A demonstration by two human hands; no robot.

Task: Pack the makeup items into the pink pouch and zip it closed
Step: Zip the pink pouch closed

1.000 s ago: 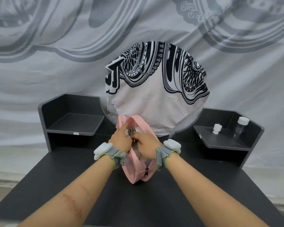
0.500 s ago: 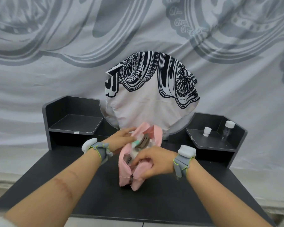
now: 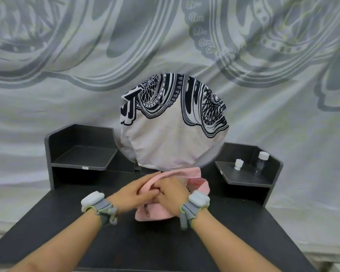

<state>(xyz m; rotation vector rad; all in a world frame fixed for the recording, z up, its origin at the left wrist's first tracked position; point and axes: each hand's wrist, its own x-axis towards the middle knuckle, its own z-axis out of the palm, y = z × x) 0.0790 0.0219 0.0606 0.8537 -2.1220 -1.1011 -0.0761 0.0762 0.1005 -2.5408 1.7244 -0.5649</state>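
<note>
Position: the pink pouch (image 3: pixel 155 215) is laid mid-worktop, on the dark worktop (image 3: pixel 126 242), just in front of a round form draped in printed cloth (image 3: pixel 173 138). It is covered by both hands, brought together and touching. The right hand (image 3: pixel 172 196) is curled onto the fabric at the mouth. The left hand (image 3: pixel 133 199) is laid against the near-left rim, its fingers overlapping the right's.

Likely reason: the mouth is being gathered so that its two sides meet for zipping.

Whether the left hand pinches or merely presses cannot be told, as that area is blurred. A dark slider (image 3: pixel 146 210) may be made out low on the near face. The contents are hidden by hands and fabric, so how much is packed cannot be read.

On the right shelf (image 3: pixel 243 180), well apart, a small white bottle (image 3: pixel 238 164) and a clear capped jar (image 3: pixel 262 160) are stood. Whether they belong to the task is not shown.
</note>
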